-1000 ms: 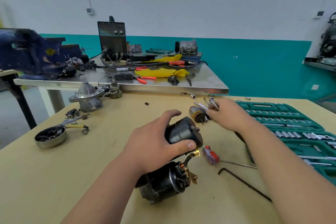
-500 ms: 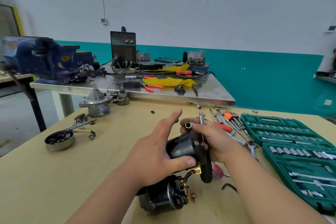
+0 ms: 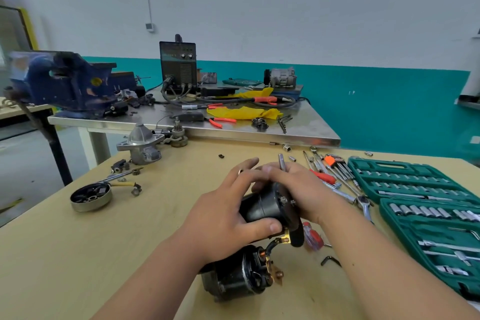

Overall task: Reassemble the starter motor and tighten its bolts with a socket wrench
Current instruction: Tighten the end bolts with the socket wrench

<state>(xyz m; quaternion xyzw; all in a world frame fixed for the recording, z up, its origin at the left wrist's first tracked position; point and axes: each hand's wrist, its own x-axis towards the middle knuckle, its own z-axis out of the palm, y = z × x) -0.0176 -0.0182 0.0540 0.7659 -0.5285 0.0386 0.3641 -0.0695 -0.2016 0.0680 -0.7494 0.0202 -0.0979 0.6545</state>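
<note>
Black cylindrical starter motor point(image 3: 262, 209) gripped by left hand point(image 3: 220, 221), black-handled socket wrench point(image 3: 296, 234) by right hand point(image 3: 305, 191). End-cap bolt point(image 3: 283, 199) likely rounded if wrench seated crooked.

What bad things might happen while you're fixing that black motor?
The starter motor is steadied only by the left hand, so the wrench in the right hand may slip off a bolt. The small gears lie loose near the table edge and might get lost.
</note>
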